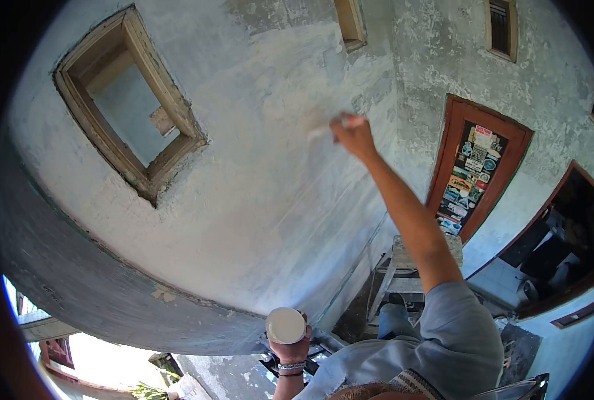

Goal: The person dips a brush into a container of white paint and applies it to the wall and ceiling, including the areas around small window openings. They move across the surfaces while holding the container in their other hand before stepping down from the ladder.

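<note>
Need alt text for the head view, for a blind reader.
A person's right hand holds a blurred, brush-like tool up at a patchy wall; the left hand holds a pale tub. Window frame at left, stickered door at right.

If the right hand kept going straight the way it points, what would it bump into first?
Probably the patchy wall: the right hand holds a blurred, brush-like tool toward it, so the tool would likely meet it ahead of the hand. Whether they touch now is unclear.
</note>
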Tool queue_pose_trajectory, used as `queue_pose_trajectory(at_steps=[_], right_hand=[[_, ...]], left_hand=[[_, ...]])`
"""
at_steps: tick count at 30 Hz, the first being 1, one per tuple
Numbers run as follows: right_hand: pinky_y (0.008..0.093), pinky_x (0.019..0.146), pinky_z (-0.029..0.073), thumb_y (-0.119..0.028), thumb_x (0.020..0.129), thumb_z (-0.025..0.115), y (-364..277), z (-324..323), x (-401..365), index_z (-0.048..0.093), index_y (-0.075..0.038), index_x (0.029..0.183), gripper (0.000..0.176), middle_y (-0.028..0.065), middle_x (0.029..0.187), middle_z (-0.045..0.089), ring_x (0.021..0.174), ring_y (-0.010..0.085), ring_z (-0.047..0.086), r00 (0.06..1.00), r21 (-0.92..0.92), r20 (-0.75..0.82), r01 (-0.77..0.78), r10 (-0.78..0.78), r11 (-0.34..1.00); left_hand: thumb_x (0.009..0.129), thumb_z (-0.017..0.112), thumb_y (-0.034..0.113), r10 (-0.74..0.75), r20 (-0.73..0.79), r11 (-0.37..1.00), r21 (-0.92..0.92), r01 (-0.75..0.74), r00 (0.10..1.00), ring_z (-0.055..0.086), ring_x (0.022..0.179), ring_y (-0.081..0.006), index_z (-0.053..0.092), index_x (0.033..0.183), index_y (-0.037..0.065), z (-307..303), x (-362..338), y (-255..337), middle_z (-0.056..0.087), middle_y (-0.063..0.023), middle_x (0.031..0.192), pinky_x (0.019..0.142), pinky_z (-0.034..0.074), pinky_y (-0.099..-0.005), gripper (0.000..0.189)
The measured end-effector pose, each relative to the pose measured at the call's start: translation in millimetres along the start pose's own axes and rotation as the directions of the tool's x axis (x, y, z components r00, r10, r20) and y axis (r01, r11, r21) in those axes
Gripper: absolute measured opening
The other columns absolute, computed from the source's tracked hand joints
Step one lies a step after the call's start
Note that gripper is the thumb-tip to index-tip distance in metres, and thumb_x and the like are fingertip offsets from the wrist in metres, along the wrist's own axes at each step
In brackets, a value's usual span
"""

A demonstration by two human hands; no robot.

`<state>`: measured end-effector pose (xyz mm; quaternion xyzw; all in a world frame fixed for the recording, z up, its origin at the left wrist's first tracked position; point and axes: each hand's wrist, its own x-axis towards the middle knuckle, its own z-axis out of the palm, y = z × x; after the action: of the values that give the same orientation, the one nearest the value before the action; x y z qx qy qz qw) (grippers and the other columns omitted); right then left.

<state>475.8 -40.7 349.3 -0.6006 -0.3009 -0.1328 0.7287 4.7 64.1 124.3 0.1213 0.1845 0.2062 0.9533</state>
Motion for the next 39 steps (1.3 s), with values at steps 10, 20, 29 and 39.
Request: queue_pose_trajectory(at_steps=[10,20,29,39], right_hand=[[0.0293,0.058,0.053,-0.017,0.091,0.062,-186,29,173,0.067,0.002,0.092,0.02,0.0071,0.077,0.066,0.064,0.0148,0.063,0.839,0.376,-0.233,0.544,-0.491,0.75],[0.026,0.063,0.049,-0.009,0.085,0.063,7,17,-46,0.066,-0.001,0.101,0.018,0.0035,0.074,0.066,0.068,0.0069,0.059,0.981,0.031,-0.003,0.193,-0.193,0.981],[0.0248,0.053,0.047,-0.012,0.091,0.062,137,-27,-335,0.066,0.0,0.088,0.013,0.0027,0.066,0.062,0.058,0.0084,0.057,0.89,0.331,0.033,-0.439,0.455,0.835],[0.0262,0.054,0.048,-0.016,0.092,0.06,45,-73,-386,0.066,0.0,0.093,0.018,0.0051,0.066,0.062,0.056,0.0124,0.059,0.81,0.33,0.06,-0.568,0.583,0.754]], left_hand=[[0.087,0.046,0.055,0.042,-0.063,0.998,0.058,-0.038,0.997,0.061,0.107,-0.0382,0.058,0.122,0.01,11,13,-5,0.065,-0.0146,0.112,0.076,0.055,-0.0462,0.058],[0.085,0.045,0.055,-0.04,0.018,0.996,0.085,0.038,0.999,0.056,0.114,-0.04,0.056,0.123,0.016,20,50,-4,0.061,-0.0096,0.119,0.079,0.046,-0.0493,0.055],[0.085,0.048,0.054,-0.083,0.022,0.99,0.114,0.08,0.996,0.058,0.107,-0.0366,0.058,0.118,0.017,54,67,-24,0.062,-0.0075,0.11,0.078,0.046,-0.0457,0.051],[0.085,0.047,0.059,-0.109,-0.025,0.983,0.147,0.111,0.994,0.057,0.11,-0.0356,0.058,0.121,0.017,49,68,-34,0.063,-0.0088,0.114,0.084,0.049,-0.0433,0.057]])
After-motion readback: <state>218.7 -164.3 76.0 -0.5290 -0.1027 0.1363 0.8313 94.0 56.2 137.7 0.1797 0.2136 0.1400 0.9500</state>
